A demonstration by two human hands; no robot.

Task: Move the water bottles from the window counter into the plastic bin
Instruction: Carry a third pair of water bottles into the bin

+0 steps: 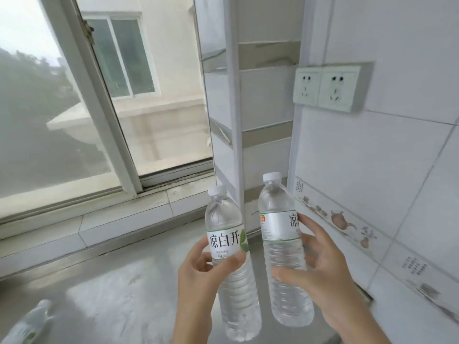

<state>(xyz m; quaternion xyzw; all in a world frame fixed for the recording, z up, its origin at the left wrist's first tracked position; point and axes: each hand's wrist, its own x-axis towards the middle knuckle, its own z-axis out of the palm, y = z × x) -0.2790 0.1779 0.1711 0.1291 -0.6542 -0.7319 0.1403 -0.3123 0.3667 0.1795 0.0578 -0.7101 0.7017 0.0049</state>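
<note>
Two clear water bottles with white caps and white labels are lifted above the grey window counter point(119, 281). My left hand point(198, 276) grips the left bottle point(227, 227) around its middle, thumb across the label's lower edge. My right hand point(320, 274) grips the right bottle point(278, 219) from its right side, fingers behind it and thumb in front. Both bottles stand nearly upright, a little apart. A third bottle point(27, 324) lies blurred at the bottom left corner. The plastic bin is out of view.
A sliding window point(82, 108) runs along the far side above a tiled sill point(124, 219). A white metal rack point(236, 108) stands in the corner. On the tiled wall at the right sits a double socket point(327, 86).
</note>
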